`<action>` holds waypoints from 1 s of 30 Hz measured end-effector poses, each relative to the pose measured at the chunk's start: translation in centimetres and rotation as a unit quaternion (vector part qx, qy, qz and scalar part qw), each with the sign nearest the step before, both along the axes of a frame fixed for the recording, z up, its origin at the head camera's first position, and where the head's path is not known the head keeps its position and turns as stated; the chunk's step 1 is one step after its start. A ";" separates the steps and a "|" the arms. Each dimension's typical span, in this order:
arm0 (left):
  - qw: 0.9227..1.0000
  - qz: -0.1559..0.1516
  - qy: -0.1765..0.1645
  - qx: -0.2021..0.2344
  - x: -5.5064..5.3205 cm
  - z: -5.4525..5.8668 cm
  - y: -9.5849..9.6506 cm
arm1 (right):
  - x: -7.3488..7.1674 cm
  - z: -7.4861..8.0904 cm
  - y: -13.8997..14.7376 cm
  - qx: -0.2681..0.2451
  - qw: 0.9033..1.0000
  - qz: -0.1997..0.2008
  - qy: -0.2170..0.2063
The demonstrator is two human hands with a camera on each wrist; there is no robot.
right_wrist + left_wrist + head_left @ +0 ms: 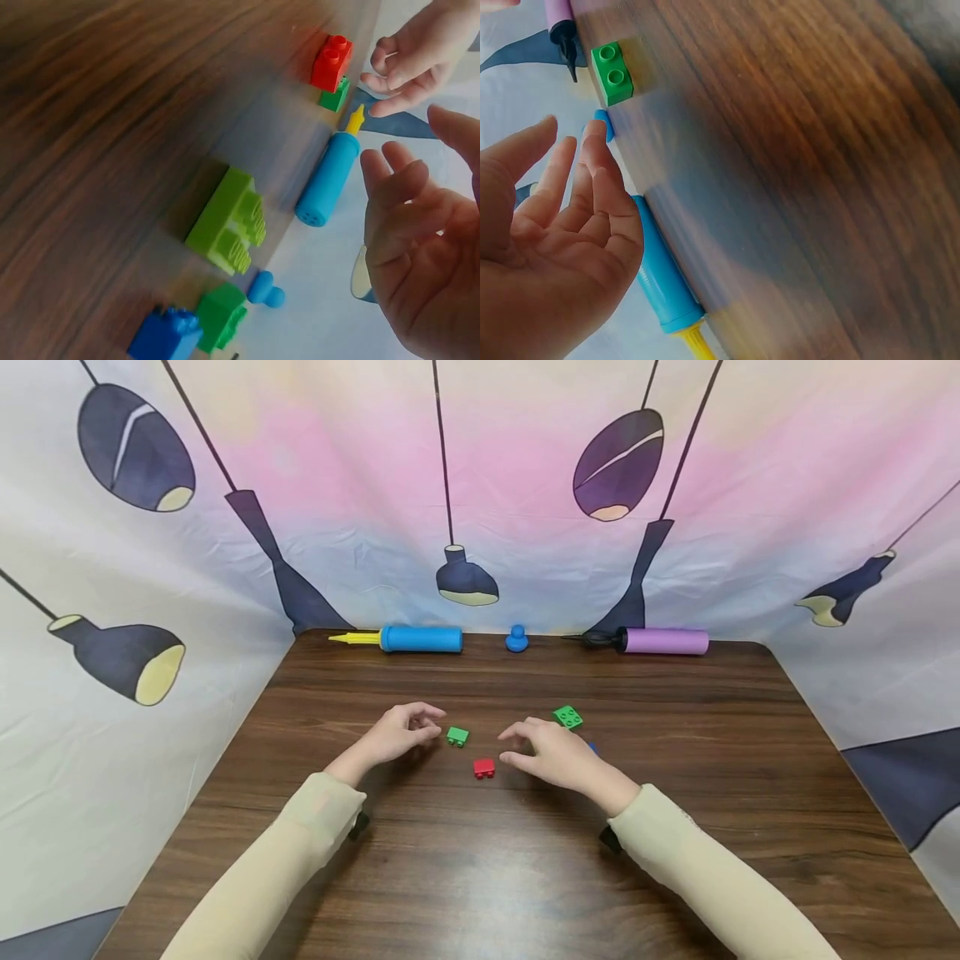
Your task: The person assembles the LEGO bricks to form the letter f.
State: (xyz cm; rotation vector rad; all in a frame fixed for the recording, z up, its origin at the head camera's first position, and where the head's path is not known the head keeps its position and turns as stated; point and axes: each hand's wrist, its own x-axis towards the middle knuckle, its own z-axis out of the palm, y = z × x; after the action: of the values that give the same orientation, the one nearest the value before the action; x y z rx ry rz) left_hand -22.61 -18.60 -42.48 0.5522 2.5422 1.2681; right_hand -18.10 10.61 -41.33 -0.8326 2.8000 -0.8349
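My left hand hovers over the table just left of a small green toy brick, its fingers loosely bent and holding nothing. In the left wrist view the green brick lies beyond the fingertips. A red toy brick lies between the hands, nearer the front. My right hand is held right of the red brick, fingers relaxed and nothing in them. A light green brick shows near it in the right wrist view, hidden in the head view. Beyond are a green brick and a blue brick, mostly covered by the right hand from above.
Along the back edge of the wooden table lie a blue hand pump with a yellow nozzle, a small blue knob-shaped piece and a purple pump. A cloth printed with lamps hangs behind.
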 end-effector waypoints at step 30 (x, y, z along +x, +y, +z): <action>0.999 -0.028 -0.003 -0.014 -2.3 -1.4 1.1 | -3.0 -2.7 -2.8 -0.021 0.988 0.030 -0.149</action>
State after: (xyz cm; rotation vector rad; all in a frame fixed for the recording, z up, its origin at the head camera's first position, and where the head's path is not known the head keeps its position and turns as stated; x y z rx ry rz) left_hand -24.87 -17.51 -43.86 0.6083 2.5163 1.2105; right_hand -21.10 7.83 -43.98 -0.7265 2.4933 -0.9268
